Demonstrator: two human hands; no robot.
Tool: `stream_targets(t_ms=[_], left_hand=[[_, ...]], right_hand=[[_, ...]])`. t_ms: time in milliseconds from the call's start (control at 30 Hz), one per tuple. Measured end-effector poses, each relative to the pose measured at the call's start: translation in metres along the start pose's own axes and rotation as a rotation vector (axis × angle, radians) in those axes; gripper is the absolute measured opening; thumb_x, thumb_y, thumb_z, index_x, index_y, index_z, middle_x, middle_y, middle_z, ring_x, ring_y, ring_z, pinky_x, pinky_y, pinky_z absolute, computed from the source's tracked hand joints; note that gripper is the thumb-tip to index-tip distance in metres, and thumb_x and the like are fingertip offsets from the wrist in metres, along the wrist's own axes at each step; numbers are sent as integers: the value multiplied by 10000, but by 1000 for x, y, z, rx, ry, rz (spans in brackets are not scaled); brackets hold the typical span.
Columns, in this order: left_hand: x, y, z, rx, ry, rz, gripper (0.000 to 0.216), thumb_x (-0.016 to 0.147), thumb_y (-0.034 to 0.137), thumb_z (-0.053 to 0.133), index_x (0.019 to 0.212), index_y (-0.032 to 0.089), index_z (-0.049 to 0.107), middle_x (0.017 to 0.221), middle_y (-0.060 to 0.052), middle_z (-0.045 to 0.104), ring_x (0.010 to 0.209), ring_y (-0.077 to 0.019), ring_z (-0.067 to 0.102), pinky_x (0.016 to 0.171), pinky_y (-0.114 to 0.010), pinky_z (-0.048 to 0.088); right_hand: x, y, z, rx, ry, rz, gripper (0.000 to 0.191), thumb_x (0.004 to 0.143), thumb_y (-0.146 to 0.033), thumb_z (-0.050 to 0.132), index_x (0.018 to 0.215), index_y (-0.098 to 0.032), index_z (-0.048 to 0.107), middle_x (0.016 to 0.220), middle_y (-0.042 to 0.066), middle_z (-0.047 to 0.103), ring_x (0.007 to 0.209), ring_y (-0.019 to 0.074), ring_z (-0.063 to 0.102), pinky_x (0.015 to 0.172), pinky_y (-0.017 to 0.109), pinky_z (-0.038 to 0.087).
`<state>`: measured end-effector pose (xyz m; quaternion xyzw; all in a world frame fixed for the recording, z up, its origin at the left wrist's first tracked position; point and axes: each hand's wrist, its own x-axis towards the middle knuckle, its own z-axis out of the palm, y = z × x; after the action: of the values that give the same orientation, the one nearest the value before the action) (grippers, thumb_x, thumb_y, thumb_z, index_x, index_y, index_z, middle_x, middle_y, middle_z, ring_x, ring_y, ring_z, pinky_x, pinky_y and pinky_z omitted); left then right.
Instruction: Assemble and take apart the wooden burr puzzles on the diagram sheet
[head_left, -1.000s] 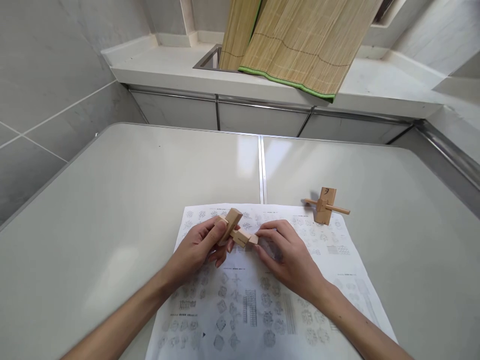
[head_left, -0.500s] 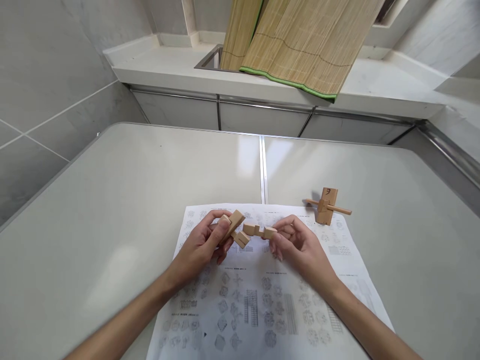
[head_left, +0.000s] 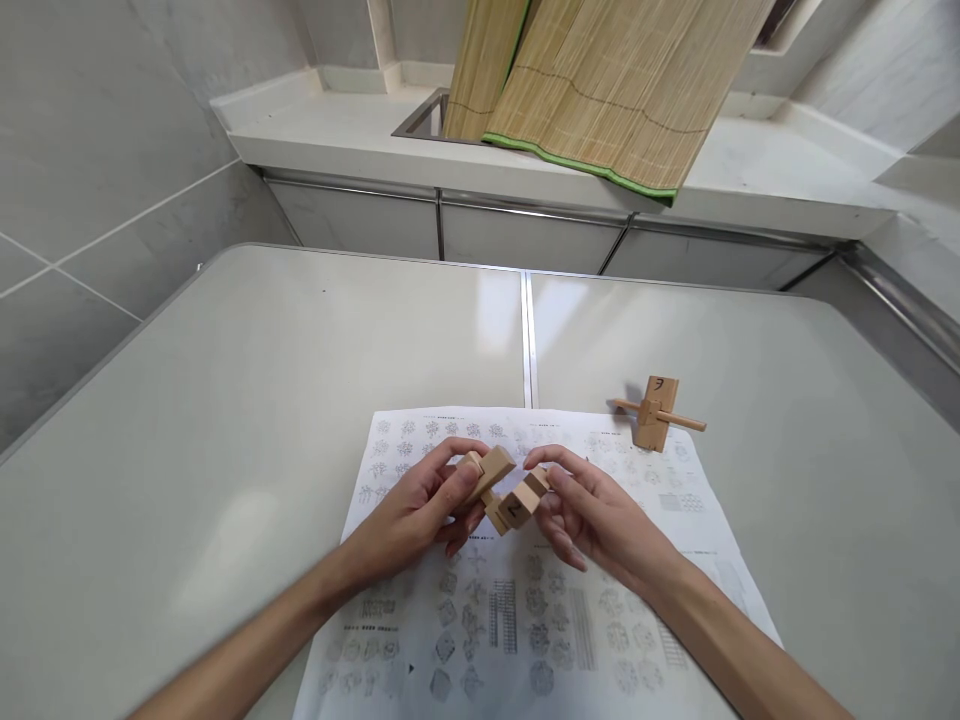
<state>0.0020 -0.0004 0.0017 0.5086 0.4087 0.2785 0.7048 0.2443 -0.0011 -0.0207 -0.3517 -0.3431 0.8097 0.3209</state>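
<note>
My left hand [head_left: 420, 515] is closed around a pale wooden puzzle piece [head_left: 486, 472], held just above a printed sheet [head_left: 517, 600]. My right hand [head_left: 592, 515] pinches a second wooden piece [head_left: 519, 503] marked with a dark figure, its end touching the piece in my left hand. Both hands meet over the upper middle of the sheet. A third wooden block with a thin dowel through it [head_left: 655, 412] lies on the table to the right, beyond my right hand.
The sheet lies on a grey two-part table [head_left: 262, 400] with a seam [head_left: 527, 340] down its middle. Behind it runs a white counter [head_left: 360, 140] with a sink, where rolled bamboo mats [head_left: 600, 80] lean. Tiled wall stands at left.
My right hand lifted its separate wooden piece off the sheet, turned it and brought it against the piece in my left hand. The left hand shifted slightly right and down.
</note>
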Motion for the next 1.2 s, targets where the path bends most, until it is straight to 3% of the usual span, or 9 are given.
stream_targets(t_ms=[167, 300, 467, 700, 933, 1100, 1200], left_hand=[[-2, -3, 3, 19, -93, -15, 415, 1078, 563, 454, 1303, 225, 540, 720, 40, 542, 581, -108, 475, 556, -242, 431], [-3, -3, 4, 40, -79, -21, 412, 1081, 562, 447, 1326, 241, 528, 744, 39, 559, 588, -104, 487, 559, -235, 430], [-2, -3, 6, 99, -69, 6, 415, 1081, 546, 459, 1354, 235, 491, 706, 56, 537, 567, -106, 474, 546, -233, 421], [-3, -5, 8, 100, -63, 39, 375, 1092, 538, 431, 1309, 239, 496, 708, 67, 475, 567, -102, 447, 545, -230, 408], [-3, -4, 8, 121, -41, 36, 405, 1088, 549, 427, 1333, 235, 505, 703, 55, 503, 583, -119, 483, 567, -247, 424], [-4, -3, 10, 175, -30, 68, 403, 1080, 542, 447, 1314, 225, 532, 672, 57, 504, 568, -124, 483, 563, -247, 422], [-4, -4, 11, 187, -15, 103, 380, 1077, 522, 472, 1316, 228, 503, 683, 59, 514, 567, -118, 477, 563, -239, 415]], right_hand=[[1, 5, 5, 1, -28, 24, 389, 997, -579, 656, 1165, -248, 539, 598, -80, 557, 435, 88, 459, 414, 182, 390], [2, 11, 3, 4, -27, 24, 412, 965, -553, 718, 1194, -260, 539, 696, -68, 571, 499, 90, 528, 436, 184, 445], [0, 14, 6, -170, -16, -30, 396, 990, -563, 673, 1179, -221, 603, 703, -39, 602, 534, 115, 586, 468, 223, 514], [-3, 11, 14, -387, 87, -68, 522, 1031, -638, 537, 1272, -199, 682, 626, -46, 505, 455, 94, 437, 423, 221, 384], [-6, 4, 14, -253, -146, -28, 685, 1034, -734, 376, 1522, -283, 543, 806, 15, 553, 668, 165, 491, 615, 301, 521], [-8, 5, 13, -298, -197, -60, 650, 967, -659, 631, 1515, -326, 521, 902, 12, 577, 708, 155, 519, 683, 306, 523], [-9, 5, 14, -303, -172, -64, 608, 934, -645, 693, 1413, -297, 559, 921, 9, 571, 685, 141, 502, 627, 279, 497]])
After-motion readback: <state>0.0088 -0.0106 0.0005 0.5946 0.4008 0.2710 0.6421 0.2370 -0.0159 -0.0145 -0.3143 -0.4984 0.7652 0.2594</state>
